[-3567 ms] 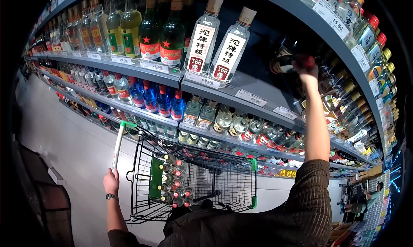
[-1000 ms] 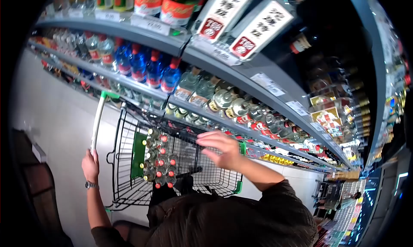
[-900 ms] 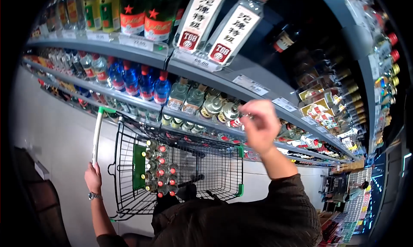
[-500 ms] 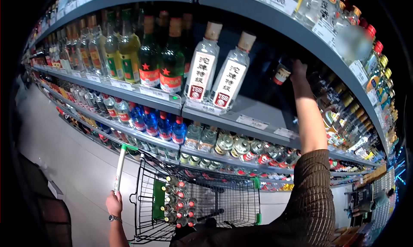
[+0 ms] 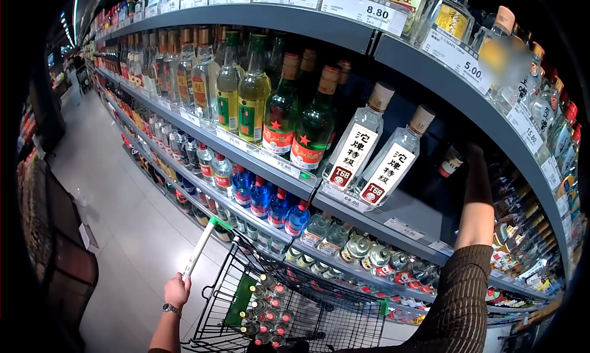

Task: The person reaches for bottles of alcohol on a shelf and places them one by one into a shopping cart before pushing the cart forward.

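My left hand (image 5: 177, 291) is wrapped round the white handle (image 5: 200, 250) of a shopping cart. Several clear bottles (image 5: 265, 310) with red or yellow caps stand together inside the cart (image 5: 344, 321). My right arm reaches deep into a dark gap of the middle shelf, and my right hand (image 5: 472, 151) is mostly lost in shadow there. Just left of it is a dark bottle (image 5: 452, 160) with a pale and red label; whether my fingers touch it is unclear. Two clear bottles with white labels (image 5: 388, 168) stand left of the gap.
Green bottles with red labels (image 5: 313, 129) and yellowish bottles (image 5: 253, 101) line the same shelf. Below are blue bottles (image 5: 260, 199) and small clear ones. The upper shelf edge (image 5: 424, 61) curves over my right arm. A tiled aisle (image 5: 117, 211) runs along the left.
The view has swung left, so the shelf and cart appear farther right. My left hand stays on the handle, and my right hand remains inside the shelf gap, now darker.
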`<state>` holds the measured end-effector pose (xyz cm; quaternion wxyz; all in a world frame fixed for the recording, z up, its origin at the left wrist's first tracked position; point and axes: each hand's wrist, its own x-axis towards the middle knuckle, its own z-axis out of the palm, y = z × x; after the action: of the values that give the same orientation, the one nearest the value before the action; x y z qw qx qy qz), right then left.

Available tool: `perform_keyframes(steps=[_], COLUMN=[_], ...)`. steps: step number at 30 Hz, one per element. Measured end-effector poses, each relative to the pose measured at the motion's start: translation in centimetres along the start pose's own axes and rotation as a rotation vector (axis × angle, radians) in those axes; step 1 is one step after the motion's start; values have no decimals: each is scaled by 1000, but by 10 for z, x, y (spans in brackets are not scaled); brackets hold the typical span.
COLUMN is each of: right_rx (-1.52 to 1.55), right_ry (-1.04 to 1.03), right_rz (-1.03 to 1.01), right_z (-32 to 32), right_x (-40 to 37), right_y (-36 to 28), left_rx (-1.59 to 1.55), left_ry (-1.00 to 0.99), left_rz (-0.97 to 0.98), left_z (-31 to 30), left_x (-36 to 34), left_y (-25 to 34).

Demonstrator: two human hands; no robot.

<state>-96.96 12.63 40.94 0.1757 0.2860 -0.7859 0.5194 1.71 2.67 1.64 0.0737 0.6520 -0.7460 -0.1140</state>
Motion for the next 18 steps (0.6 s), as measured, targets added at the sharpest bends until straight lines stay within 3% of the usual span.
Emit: perform_keyframes(steps=[6, 8, 9, 10, 11, 13, 15, 18], right_rx=[227, 386, 596, 261, 43, -26, -319, 205], right_ry=[-72, -136, -195, -150, -54, -83, -14, -12], right_rz=[-27, -42, -145, -32, -93, -7, -107, 77], right_z=[-32, -40, -46, -54, -50, -69, -74, -96], right_x=[-40, -62, -78, -95, -93, -164, -194, -243], right_y=[15, 19, 13, 4, 20, -47, -61, -80], left_rx=[-20, -26, -11, 5, 20, 7, -1, -25], left_ry=[28, 19, 13, 9, 8, 34, 52, 56], left_rz=[28, 37, 40, 42, 40, 54, 42, 78], left_z=[12, 11, 9, 7, 7, 12, 12, 11], left_x=[1, 1, 2, 2, 2, 0, 0, 0], left_y=[-11, -10, -8, -6, -7, -10, -10, -12])
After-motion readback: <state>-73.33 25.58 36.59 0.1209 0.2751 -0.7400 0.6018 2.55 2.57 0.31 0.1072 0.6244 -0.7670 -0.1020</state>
